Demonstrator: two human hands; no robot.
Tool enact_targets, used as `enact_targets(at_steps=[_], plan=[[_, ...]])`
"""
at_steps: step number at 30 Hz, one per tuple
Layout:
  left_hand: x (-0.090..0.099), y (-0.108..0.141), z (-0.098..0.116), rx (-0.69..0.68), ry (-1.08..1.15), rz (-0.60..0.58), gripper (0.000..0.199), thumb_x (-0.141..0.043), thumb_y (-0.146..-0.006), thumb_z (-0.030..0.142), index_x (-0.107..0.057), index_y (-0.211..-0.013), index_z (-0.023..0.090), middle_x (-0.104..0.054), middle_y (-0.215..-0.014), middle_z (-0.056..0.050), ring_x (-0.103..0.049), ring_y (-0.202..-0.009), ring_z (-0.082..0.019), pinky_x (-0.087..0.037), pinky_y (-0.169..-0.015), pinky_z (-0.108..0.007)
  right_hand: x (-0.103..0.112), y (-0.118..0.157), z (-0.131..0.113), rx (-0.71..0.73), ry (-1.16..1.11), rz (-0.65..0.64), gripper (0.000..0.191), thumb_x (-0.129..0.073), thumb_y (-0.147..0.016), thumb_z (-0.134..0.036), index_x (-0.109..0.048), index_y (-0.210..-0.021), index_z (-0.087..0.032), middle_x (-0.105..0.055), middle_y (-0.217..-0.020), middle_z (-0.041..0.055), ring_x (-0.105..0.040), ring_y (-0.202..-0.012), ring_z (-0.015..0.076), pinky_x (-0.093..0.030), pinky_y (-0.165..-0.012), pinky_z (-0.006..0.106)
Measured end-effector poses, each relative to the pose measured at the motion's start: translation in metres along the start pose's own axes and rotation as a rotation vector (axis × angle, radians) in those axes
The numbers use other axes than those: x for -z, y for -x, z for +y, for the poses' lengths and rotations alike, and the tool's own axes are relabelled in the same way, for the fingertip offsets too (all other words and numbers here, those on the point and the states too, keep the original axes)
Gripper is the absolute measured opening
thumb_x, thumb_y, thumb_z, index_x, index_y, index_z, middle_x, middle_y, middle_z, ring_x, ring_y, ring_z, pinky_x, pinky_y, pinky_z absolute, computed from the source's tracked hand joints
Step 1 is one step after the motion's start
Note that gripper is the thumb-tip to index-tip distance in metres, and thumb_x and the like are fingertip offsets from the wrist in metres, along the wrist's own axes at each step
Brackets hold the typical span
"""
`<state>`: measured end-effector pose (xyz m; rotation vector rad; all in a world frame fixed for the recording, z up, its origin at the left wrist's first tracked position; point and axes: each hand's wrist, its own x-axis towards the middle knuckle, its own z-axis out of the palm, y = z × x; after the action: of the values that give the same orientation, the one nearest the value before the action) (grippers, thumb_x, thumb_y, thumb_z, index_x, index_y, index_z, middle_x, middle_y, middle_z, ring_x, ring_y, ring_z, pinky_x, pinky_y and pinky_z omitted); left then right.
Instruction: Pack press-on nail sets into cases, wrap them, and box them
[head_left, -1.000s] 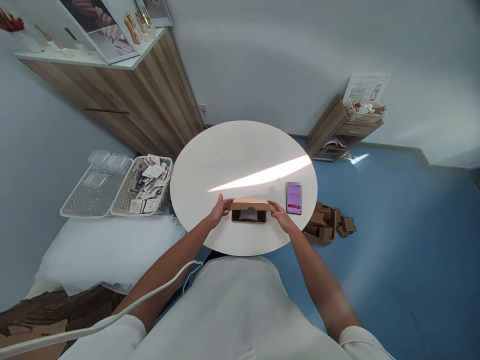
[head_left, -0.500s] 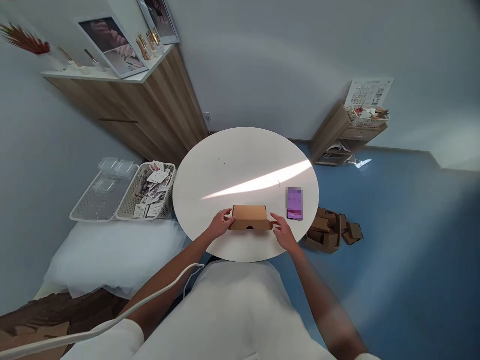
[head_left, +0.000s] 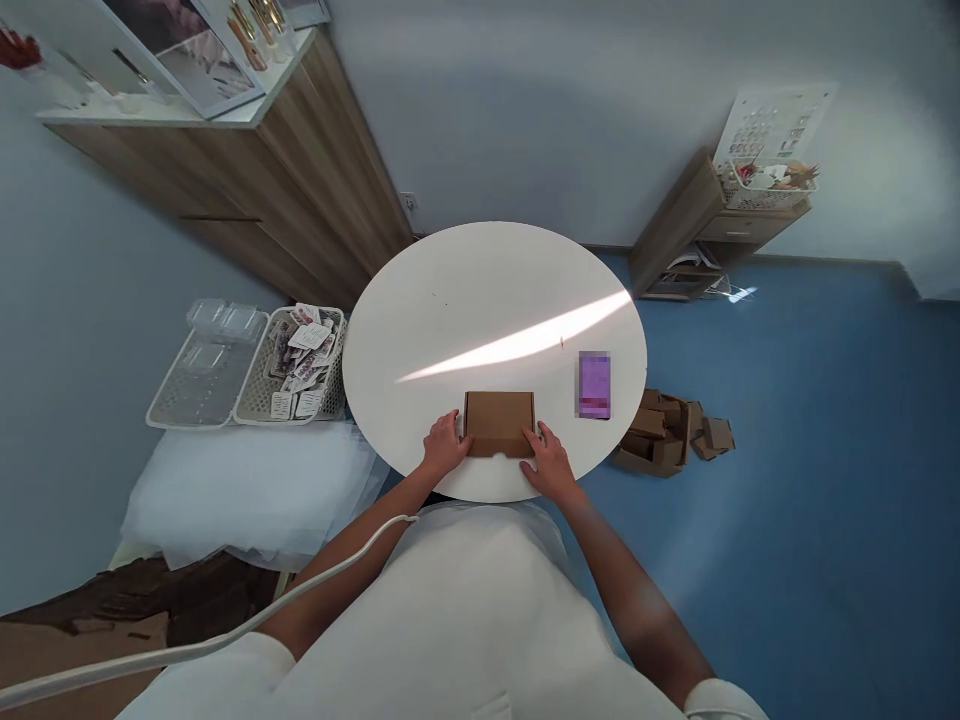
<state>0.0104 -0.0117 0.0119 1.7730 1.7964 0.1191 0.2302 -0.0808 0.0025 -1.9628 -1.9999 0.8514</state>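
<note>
Work surface: a smooth white table with a rounded outline [head_left: 480,290], a bright streak of sunlight [head_left: 525,343] slanting across it, a few tiny dark specks on the top. At its near edge, a closed, flat, rectangular brown cardboard box [head_left: 499,425], lying level between the hands.

Left hand [head_left: 445,445] part-open at the box's left side, thumb apart from the fingers and touching the near-left corner. Right hand [head_left: 551,467] at the near-right corner, fingers spread, fingertips on the box, thumb lower by the near edge.

Right of the box, well apart from it, a flat phone with a purple screen [head_left: 594,385].

Room: pale grey-blue wall [head_left: 540,120], blue floor [head_left: 787,500]. Left, a wood-grain cabinet with a white top [head_left: 330,170] bearing a framed picture [head_left: 184,60]. Beside the table, a white perforated basket [head_left: 255,402] of printed cards, next to clear plastic containers [head_left: 240,322]; nearer, a stack of translucent white sheets [head_left: 240,490]. On the floor at right, brown cardboard cartons [head_left: 660,440]; beyond, a small wood-grain shelf unit [head_left: 671,235].

Writing: cards and a white wall chart [head_left: 780,120] carry print, too small to read; phone screen blurred into blocks
</note>
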Motion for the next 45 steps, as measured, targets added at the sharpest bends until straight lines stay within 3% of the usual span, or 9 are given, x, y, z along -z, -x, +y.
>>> enact_targets(at_steps=[7, 15, 21, 24, 28, 35, 39, 45], plan=[[-0.001, 0.013, -0.005, -0.11, 0.018, 0.056, 0.058, -0.052, -0.069, 0.031, -0.039, -0.125, 0.019, -0.04, -0.131, -0.01, -0.033, -0.122, -0.029, -0.029, -0.097, -0.043, -0.003, 0.002, -0.003, -0.071, -0.019, 0.1, 0.068, -0.052, -0.073, -0.038, -0.026, -0.133, -0.023, -0.035, -0.134, 0.0105, -0.032, -0.122, 0.0273, -0.025, -0.097, 0.044], [-0.004, 0.022, -0.018, -0.155, 0.246, -0.135, 0.076, -0.053, -0.064, 0.019, -0.024, -0.134, 0.022, -0.045, -0.127, -0.009, -0.04, -0.117, -0.027, -0.032, -0.095, -0.042, 0.004, 0.007, -0.025, -0.163, 0.004, -0.026, 0.073, -0.055, -0.067, -0.027, -0.026, -0.133, -0.02, -0.042, -0.129, 0.0106, -0.036, -0.119, 0.0246, -0.022, -0.098, 0.042], [0.02, 0.017, -0.037, -0.309, 0.401, -0.071, 0.075, -0.06, -0.062, 0.025, -0.031, -0.131, 0.02, -0.049, -0.11, -0.008, -0.049, -0.102, -0.021, -0.039, -0.088, -0.035, 0.024, 0.007, -0.051, -0.16, -0.163, 0.026, 0.067, -0.055, -0.071, -0.036, -0.03, -0.132, -0.023, -0.049, -0.116, 0.0074, -0.046, -0.107, 0.0213, -0.035, -0.091, 0.036], [0.034, 0.018, -0.049, -0.347, 0.418, -0.079, 0.064, -0.055, -0.071, 0.032, -0.033, -0.13, 0.019, -0.048, -0.103, -0.007, -0.051, -0.09, -0.018, -0.042, -0.083, -0.033, 0.025, 0.006, -0.064, -0.142, -0.289, 0.088, 0.056, -0.043, -0.08, -0.042, -0.033, -0.132, -0.023, -0.051, -0.109, 0.0068, -0.05, -0.1, 0.0191, -0.041, -0.085, 0.034], [0.044, 0.019, -0.062, -0.309, 0.401, -0.073, 0.045, -0.037, -0.084, 0.033, -0.037, -0.127, 0.019, -0.048, -0.101, -0.008, -0.052, -0.084, -0.017, -0.043, -0.081, -0.033, 0.014, 0.003, -0.076, -0.128, -0.333, 0.14, 0.047, -0.03, -0.087, -0.041, -0.039, -0.128, -0.021, -0.052, -0.102, 0.0068, -0.051, -0.097, 0.0181, -0.04, -0.087, 0.034], [0.052, 0.012, -0.059, -0.313, 0.203, -0.031, 0.042, -0.037, -0.085, 0.028, -0.041, -0.125, 0.015, -0.05, -0.1, -0.01, -0.052, -0.09, -0.02, -0.043, -0.078, -0.032, 0.007, -0.007, -0.084, -0.216, -0.372, 0.167, 0.052, -0.027, -0.086, -0.05, -0.047, -0.123, -0.02, -0.054, -0.103, 0.0071, -0.047, -0.103, 0.0182, -0.036, -0.092, 0.034], [0.056, 0.007, -0.054, -0.325, 0.107, 0.023, 0.043, -0.038, -0.084, 0.027, -0.04, -0.126, 0.016, -0.048, -0.1, -0.01, -0.052, -0.09, -0.021, -0.043, -0.073, -0.03, 0.017, -0.012, -0.089, -0.245, -0.453, 0.197, 0.05, -0.034, -0.081, -0.054, -0.06, -0.108, -0.02, -0.06, -0.094, 0.0059, -0.049, -0.095, 0.0193, -0.04, -0.083, 0.032], [0.059, 0.003, -0.059, -0.433, 0.167, 0.017, 0.043, -0.039, -0.084, 0.026, -0.04, -0.126, 0.02, -0.053, -0.091, -0.005, -0.053, -0.081, -0.017, -0.043, -0.073, -0.029, 0.027, -0.01, -0.095, -0.364, -0.736, 0.151, 0.048, -0.049, -0.071, -0.054, -0.064, -0.099, -0.018, -0.058, -0.069, 0.0005, -0.047, -0.062, 0.0133, -0.038, -0.058, 0.025]])
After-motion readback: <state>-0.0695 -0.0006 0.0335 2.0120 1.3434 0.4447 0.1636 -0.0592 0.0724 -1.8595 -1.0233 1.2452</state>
